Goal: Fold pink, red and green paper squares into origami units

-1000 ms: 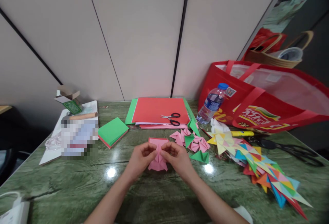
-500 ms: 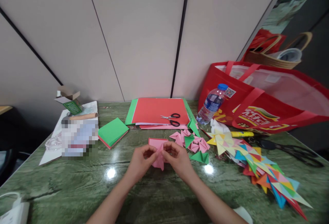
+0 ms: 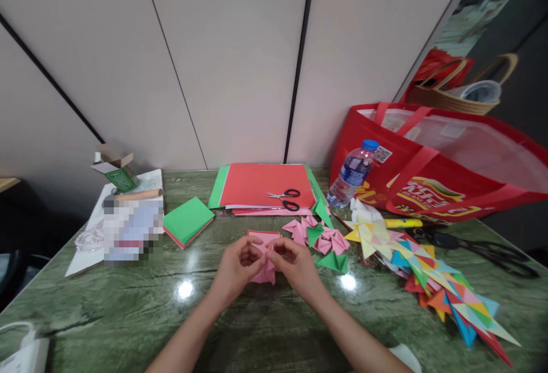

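Between my two hands is a piece of folded pink paper (image 3: 266,273), held just above the green marbled table. My left hand (image 3: 240,260) pinches its left side between thumb and fingers. On the other side, my right hand (image 3: 293,260) pinches the paper too, the thumbs nearly meeting. Fingers hide part of the folds. Just beyond the hands lies a small pink and red paper stack (image 3: 258,234). Several folded pink pieces (image 3: 331,240) and a few green ones (image 3: 333,261) lie right of my right hand.
Small scissors (image 3: 287,195) lie on red sheets (image 3: 265,181) by the wall. A green paper stack (image 3: 188,220) is at left. At right stand a water bottle (image 3: 351,173) and red bag (image 3: 411,161), near a colourful origami chain (image 3: 445,281) and black scissors (image 3: 483,249).
The lower part of the pink paper has changed shape between my fingers, its bottom edge now spreading wider. Both hands stay in nearly the same place.
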Demonstrator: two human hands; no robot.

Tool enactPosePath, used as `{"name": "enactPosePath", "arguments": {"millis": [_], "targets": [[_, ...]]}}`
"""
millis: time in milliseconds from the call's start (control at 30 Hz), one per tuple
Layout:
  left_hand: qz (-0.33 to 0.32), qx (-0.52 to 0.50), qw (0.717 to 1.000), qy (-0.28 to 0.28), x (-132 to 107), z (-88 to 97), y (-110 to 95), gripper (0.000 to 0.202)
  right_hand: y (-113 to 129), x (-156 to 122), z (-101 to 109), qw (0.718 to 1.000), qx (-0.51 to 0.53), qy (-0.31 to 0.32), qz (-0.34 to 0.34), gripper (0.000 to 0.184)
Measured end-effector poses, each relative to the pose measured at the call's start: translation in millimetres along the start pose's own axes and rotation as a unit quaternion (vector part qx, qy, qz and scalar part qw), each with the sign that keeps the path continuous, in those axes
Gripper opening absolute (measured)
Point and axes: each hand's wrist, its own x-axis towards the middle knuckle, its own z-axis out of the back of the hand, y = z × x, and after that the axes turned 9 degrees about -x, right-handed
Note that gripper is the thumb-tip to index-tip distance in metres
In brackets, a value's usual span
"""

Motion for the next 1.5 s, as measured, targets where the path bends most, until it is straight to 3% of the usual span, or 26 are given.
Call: {"name": "enactPosePath", "arguments": {"millis": [100, 200, 400, 567, 800, 1133, 1233, 1367, 1500], "targets": [[0.016, 0.021, 0.999, 0.027, 0.1, -0.4, 1.8, 0.015, 1.7, -0.5, 0.3, 1.0, -0.005, 0.008, 0.01, 0.015], [0.0, 0.079, 0.997, 0.019, -0.2, 0.4, 3.7, 0.016, 3.1, -0.9, 0.2, 1.0, -0.005, 0.0, 0.01, 0.015], [-0.13, 0.253, 0.958, -0.029, -3.7, 4.6, 5.5, 0.007, 5.7, -2.0, 1.1, 1.0, 0.014, -0.003, 0.005, 0.015], [-0.196, 0.235, 0.951, -0.032, -7.4, 2.3, 2.1, 0.005, 8.2, -3.2, 2.6, 0.999, -0.009, -0.04, 0.033, 0.011], [-0.248, 0.184, 0.951, 0.03, -8.5, -1.1, -7.4, 0.016, 10.0, -5.2, 2.4, 0.994, -0.038, -0.063, 0.079, 0.009], [-0.219, 0.198, 0.954, 0.052, -8.9, 2.2, -10.6, 0.02, 10.0, -6.3, 3.6, 0.987, -0.061, -0.07, 0.13, 0.005], [-0.214, 0.182, 0.959, 0.035, -9.0, 1.7, -7.5, 0.017, 10.5, -6.3, 3.1, 0.986, -0.064, -0.072, 0.133, 0.005], [-0.148, 0.135, 0.98, -0.012, -7.3, 2.0, -6.6, 0.009, 12.5, -6.2, 2.7, 0.988, -0.068, -0.068, 0.119, 0.005], [-0.096, 0.184, 0.977, 0.036, -4.7, 4.5, -9.7, 0.015, 11.5, -4.8, 3.5, 0.994, -0.055, -0.048, 0.079, 0.008]]}}
